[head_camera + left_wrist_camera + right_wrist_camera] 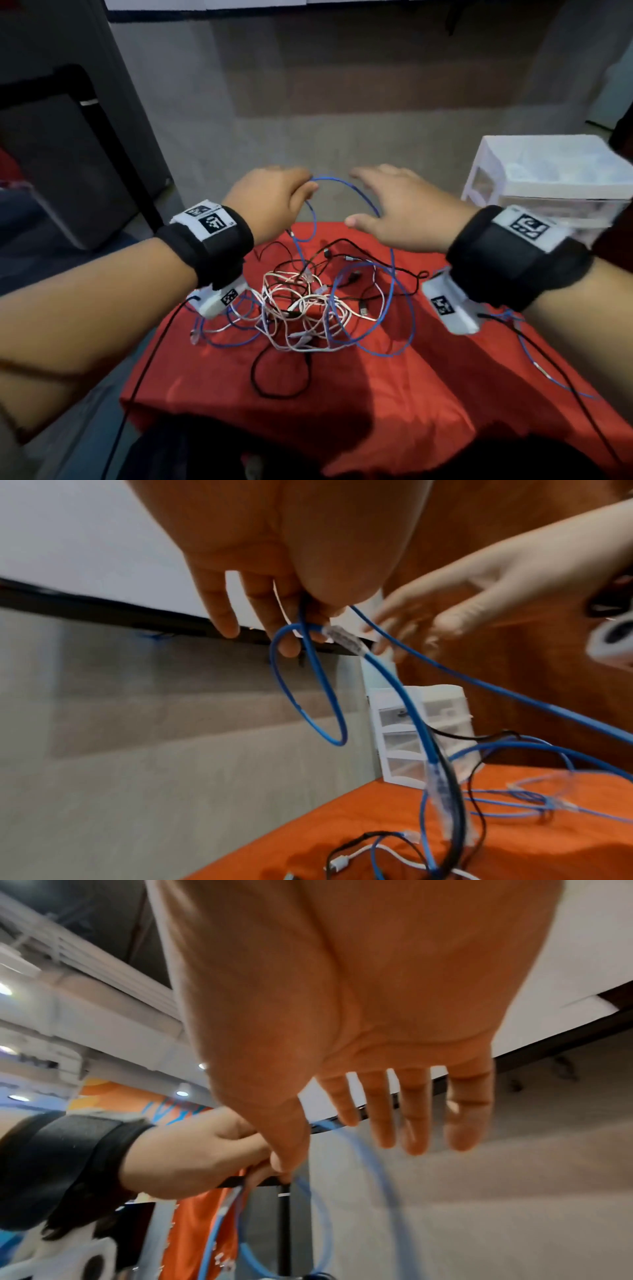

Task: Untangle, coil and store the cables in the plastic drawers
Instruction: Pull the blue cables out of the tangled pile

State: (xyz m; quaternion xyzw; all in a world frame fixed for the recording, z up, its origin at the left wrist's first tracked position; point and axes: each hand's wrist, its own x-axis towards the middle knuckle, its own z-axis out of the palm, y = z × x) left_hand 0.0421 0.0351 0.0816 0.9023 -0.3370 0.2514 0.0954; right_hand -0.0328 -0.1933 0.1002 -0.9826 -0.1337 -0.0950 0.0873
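- From the head view, the left hand (270, 202) pinches a blue cable (356, 195) lifted above the red-covered tabletop (394, 394); the right hand (404, 209) hovers beside it, fingers spread, holding nothing
- A tangle of white, black and blue cables (301, 301) lies on the cloth; the plastic drawers (548, 178) stand at the far right
- Only the left wrist view shows a small loop hanging from the pinch and a pale label (344, 639) on the cable
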